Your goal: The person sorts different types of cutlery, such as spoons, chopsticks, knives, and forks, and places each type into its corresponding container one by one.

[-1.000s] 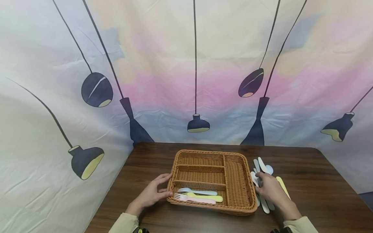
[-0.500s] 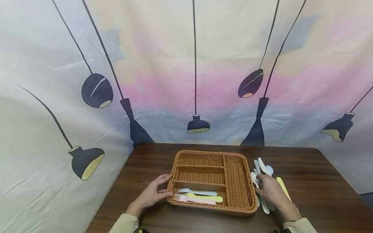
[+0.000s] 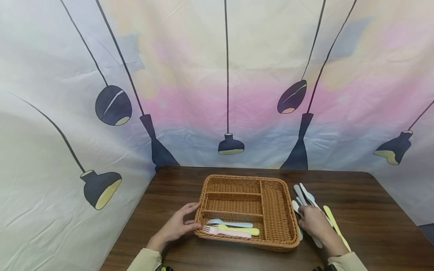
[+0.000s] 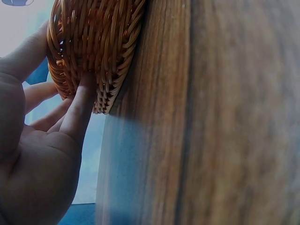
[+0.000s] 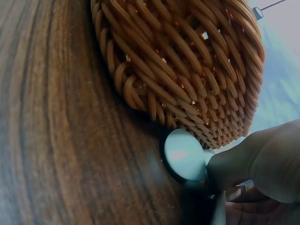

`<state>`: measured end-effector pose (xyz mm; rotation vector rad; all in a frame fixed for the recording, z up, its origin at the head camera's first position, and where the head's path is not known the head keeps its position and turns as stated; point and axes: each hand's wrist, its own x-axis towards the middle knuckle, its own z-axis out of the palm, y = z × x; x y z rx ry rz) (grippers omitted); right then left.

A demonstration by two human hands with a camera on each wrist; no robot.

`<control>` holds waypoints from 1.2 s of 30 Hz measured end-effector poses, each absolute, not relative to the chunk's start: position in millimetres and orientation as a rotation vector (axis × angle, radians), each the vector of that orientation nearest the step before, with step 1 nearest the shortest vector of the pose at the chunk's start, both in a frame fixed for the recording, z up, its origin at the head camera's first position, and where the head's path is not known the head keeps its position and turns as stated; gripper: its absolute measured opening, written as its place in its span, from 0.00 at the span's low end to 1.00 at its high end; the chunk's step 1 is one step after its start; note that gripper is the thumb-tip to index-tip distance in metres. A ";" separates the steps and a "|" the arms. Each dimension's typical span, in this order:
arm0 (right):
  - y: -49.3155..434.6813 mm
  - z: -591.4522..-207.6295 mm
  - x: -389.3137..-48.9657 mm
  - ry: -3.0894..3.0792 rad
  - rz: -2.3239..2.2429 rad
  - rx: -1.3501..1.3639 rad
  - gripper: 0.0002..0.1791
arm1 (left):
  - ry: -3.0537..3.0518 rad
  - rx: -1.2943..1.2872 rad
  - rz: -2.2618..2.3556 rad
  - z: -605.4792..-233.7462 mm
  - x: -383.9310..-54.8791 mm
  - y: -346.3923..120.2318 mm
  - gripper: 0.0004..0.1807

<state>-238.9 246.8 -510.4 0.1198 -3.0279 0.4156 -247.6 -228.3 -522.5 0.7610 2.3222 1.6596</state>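
Note:
A brown wicker basket (image 3: 244, 176) with four-sided compartments stands mid-table. In its front left compartment lie a blue fork (image 3: 234, 223), a yellow utensil (image 3: 242, 230) and a pink fork (image 3: 230, 232). My left hand (image 3: 174, 224) touches the basket's left end, its fingers fairly straight against the outer wall (image 4: 101, 42). To the right of the basket, my right hand (image 3: 315, 223) reaches fingers-down into a pile of pale cutlery (image 3: 300, 192). Its thumb (image 5: 229, 164) is beside a mint rounded utensil end (image 5: 183, 153). I cannot tell whether those fingers pinch a piece.
A yellow utensil (image 3: 337, 227) lies on the dark wooden table (image 3: 373, 226), right of the right hand. Behind the table hangs a cloth backdrop (image 3: 264, 113) printed with lamps. The table's far edge runs close along it.
Pale utensils under my right hand have shifted and turned, with the blue one partly covered now. The yellow utensil has slid slightly right. My left hand and the basket look still.

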 end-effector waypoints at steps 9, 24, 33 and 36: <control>248.2 -506.9 -239.4 -3.020 0.465 0.105 0.12 | 2.342 0.759 1.655 -519.7 -248.0 -227.6 0.43; 255.7 -508.6 -239.2 -3.038 0.580 0.013 0.15 | 2.341 0.755 1.656 -522.5 -247.4 -227.9 0.43; 256.9 -502.7 -240.1 -3.010 0.591 0.024 0.15 | 2.327 0.770 1.659 -522.7 -247.3 -228.4 0.43; 258.3 -500.4 -239.4 -2.992 0.624 0.039 0.15 | 2.325 0.768 1.658 -523.1 -247.5 -228.5 0.43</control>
